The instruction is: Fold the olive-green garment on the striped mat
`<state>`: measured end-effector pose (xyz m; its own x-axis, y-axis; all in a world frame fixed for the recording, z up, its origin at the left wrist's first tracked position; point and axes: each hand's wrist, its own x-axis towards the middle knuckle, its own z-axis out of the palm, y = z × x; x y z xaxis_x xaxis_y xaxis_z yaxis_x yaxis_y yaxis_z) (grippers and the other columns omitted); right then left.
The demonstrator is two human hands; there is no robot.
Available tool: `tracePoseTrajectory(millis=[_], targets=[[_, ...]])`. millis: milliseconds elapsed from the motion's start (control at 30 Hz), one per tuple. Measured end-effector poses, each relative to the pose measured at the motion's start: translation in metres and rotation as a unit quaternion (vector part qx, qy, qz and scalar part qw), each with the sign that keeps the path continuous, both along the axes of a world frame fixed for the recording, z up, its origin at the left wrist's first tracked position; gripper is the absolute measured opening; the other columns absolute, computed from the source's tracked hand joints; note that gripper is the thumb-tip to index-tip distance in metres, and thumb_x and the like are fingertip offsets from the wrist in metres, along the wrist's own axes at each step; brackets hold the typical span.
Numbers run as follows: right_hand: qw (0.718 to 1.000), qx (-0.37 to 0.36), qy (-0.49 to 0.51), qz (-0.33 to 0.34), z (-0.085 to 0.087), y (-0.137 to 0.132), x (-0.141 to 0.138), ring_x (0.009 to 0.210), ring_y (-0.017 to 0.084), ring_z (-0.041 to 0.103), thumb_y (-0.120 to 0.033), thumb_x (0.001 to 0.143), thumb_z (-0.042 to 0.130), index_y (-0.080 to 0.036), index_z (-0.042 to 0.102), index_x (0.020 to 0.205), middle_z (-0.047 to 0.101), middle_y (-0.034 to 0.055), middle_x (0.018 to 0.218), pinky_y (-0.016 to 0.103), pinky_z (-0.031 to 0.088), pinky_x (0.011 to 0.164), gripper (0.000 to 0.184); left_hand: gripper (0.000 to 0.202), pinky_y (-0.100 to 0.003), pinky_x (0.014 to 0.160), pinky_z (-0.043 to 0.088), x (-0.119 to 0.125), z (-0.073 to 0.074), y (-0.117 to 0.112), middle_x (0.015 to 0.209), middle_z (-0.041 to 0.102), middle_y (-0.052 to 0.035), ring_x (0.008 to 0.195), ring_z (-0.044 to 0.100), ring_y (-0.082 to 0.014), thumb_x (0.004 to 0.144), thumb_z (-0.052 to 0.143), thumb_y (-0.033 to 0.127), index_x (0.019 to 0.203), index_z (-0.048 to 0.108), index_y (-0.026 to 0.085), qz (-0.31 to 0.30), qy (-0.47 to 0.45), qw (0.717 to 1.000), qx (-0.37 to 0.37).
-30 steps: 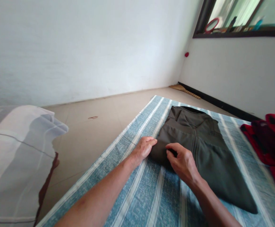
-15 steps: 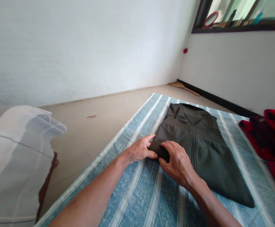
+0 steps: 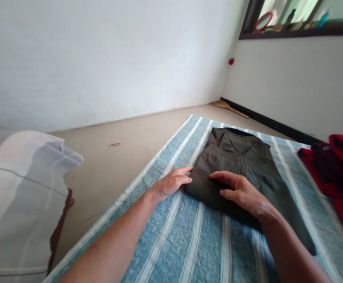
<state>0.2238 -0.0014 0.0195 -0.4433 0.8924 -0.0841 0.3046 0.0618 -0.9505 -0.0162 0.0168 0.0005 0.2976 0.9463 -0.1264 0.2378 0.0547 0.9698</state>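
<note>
A dark olive zip-up jacket lies folded on a blue-and-white striped cloth. At its left edge rests my left hand, fingers stretched out with the tips touching the fabric. My right hand is over the near part of the jacket, its fingers loosely extended and the thumb apart; whether it presses on the fabric I cannot tell. Part of the zip and the near edge is hidden behind my right hand and wrist.
Folded red and dark clothes are at the right edge. White-and-grey fabric is draped at the left. A thin brown loop lies on the tiled floor. A broom-like object lies by the wall, below a window.
My right hand has moved right from the jacket's near left corner, and its fingers have straightened. My left hand has loosened from that corner, which now lies flatter.
</note>
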Motion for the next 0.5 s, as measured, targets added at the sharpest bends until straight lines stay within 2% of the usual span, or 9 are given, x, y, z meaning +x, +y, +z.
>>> tracePoseTrajectory(millis=[100, 200, 300, 367, 433, 500], targets=[[0.997, -0.051, 0.066, -0.007, -0.003, 0.004, 0.009, 0.111, 0.022, 0.057, -0.024, 0.069, 0.063, -0.021, 0.062, 0.111, 0.065, 0.0046, 0.115, 0.038, 0.040, 0.099, 0.043, 0.056, -0.037, 0.093, 0.040, -0.003, -0.006, 0.003, 0.119, 0.064, -0.0105, 0.108, 0.057, -0.0284, 0.078, 0.056, 0.035, 0.128, 0.055, 0.010, 0.008, 0.000, 0.999, -0.043], [0.999, -0.036, 0.032, -0.018, -0.004, 0.003, 0.005, 0.107, 0.022, 0.059, -0.029, 0.070, 0.066, -0.021, 0.062, 0.113, 0.066, 0.0051, 0.115, 0.038, 0.042, 0.097, 0.043, 0.056, -0.037, 0.089, 0.042, -0.002, -0.007, 0.003, 0.110, 0.067, -0.0093, 0.104, 0.059, -0.0275, 0.078, 0.060, 0.037, 0.128, 0.056, 0.012, 0.003, -0.017, 0.998, -0.055], [0.996, 0.041, -0.063, -0.052, -0.002, -0.004, -0.012, 0.104, 0.022, 0.060, -0.031, 0.072, 0.066, -0.020, 0.061, 0.116, 0.065, 0.0065, 0.115, 0.039, 0.044, 0.094, 0.046, 0.061, -0.036, 0.086, 0.044, 0.003, -0.001, 0.001, 0.106, 0.068, -0.0084, 0.100, 0.060, -0.0264, 0.072, 0.070, 0.031, 0.129, 0.052, 0.015, -0.081, -0.095, 0.989, -0.081], [0.981, 0.103, -0.136, -0.093, -0.003, -0.011, -0.028, 0.102, 0.024, 0.060, -0.031, 0.071, 0.067, -0.018, 0.061, 0.116, 0.064, 0.0086, 0.113, 0.040, 0.045, 0.091, 0.047, 0.065, -0.035, 0.082, 0.046, 0.007, 0.003, 0.000, 0.101, 0.069, -0.0073, 0.095, 0.062, -0.0255, 0.069, 0.074, 0.027, 0.129, 0.051, 0.017, -0.128, -0.137, 0.977, -0.100], [0.958, 0.169, -0.197, -0.123, -0.007, -0.017, -0.044, 0.101, 0.026, 0.059, -0.028, 0.072, 0.065, -0.016, 0.062, 0.112, 0.065, 0.0103, 0.109, 0.041, 0.045, 0.090, 0.042, 0.060, -0.034, 0.079, 0.047, 0.009, 0.006, -0.001, 0.095, 0.070, -0.0062, 0.091, 0.063, -0.0246, 0.068, 0.074, 0.025, 0.124, 0.054, 0.018, -0.135, -0.149, 0.974, -0.102], [0.937, 0.220, -0.236, -0.133, -0.012, -0.020, -0.055, 0.102, 0.026, 0.058, -0.023, 0.073, 0.062, -0.015, 0.063, 0.106, 0.065, 0.0104, 0.106, 0.041, 0.043, 0.091, 0.034, 0.053, -0.034, 0.075, 0.048, 0.011, 0.006, -0.002, 0.088, 0.070, -0.0056, 0.086, 0.064, -0.0243, 0.066, 0.075, 0.024, 0.116, 0.060, 0.016, -0.106, -0.140, 0.980, -0.087]])
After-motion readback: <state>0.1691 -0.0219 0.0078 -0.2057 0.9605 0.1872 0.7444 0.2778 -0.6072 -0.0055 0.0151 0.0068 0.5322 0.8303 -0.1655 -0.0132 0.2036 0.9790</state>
